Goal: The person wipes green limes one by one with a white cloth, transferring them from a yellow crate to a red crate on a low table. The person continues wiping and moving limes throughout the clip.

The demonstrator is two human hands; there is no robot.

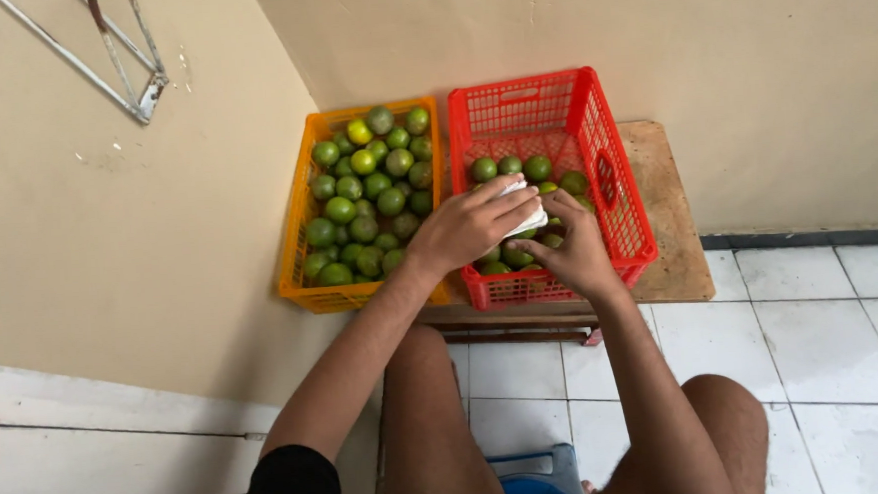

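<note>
Over the red crate [611, 183], both hands [518, 235] grip a white cloth [529, 215], hiding what it wraps.

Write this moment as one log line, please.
left hand: holds white cloth | right hand: over red plastic crate of green limes | orange plastic crate: full

We reached both bare forearms forward from our knees; our left hand [473, 225] lay palm down with fingers extended, while our right hand [571, 250] curled, fingers bent, just beside it.
</note>
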